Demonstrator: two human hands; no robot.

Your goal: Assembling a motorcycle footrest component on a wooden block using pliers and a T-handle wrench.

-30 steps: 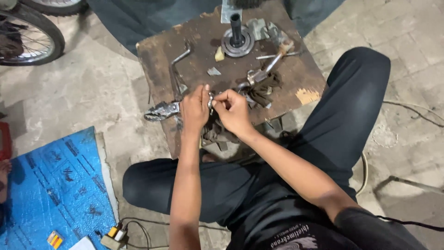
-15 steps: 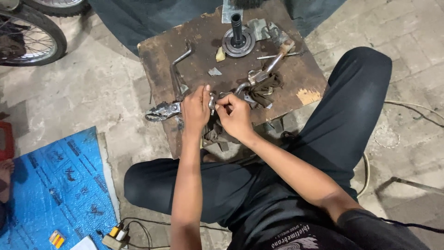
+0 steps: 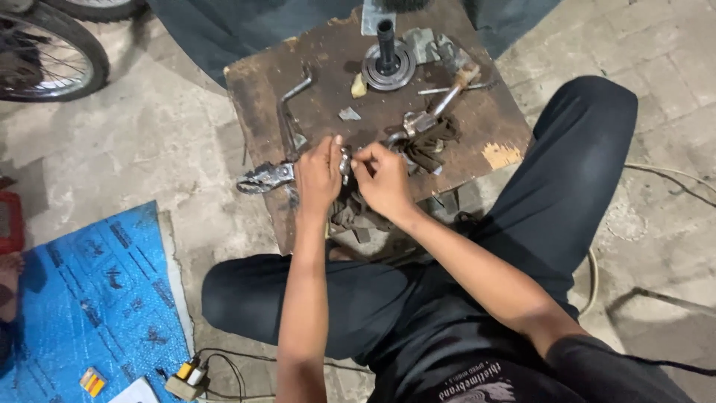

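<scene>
My left hand (image 3: 319, 177) and my right hand (image 3: 382, 179) meet at the near edge of a dark wooden board (image 3: 321, 67), pinching a small metal part (image 3: 345, 163) between their fingertips. The left hand also lies against a grimy metal piece (image 3: 262, 177) that sticks out to the left. Under my hands hangs a dirty rag (image 3: 354, 215). What exactly the small part is cannot be made out.
On the board lie a round gear with an upright shaft (image 3: 387, 60), a hammer (image 3: 440, 104), a bent metal lever (image 3: 292, 97) and another dark rag (image 3: 432, 145). A bicycle wheel (image 3: 45, 52) is at top left, a blue sheet (image 3: 82, 298) and a small plug (image 3: 186, 377) at lower left.
Both hands stay together on the small part at the board's edge, with only slight finger movement. The view has shifted a little.
</scene>
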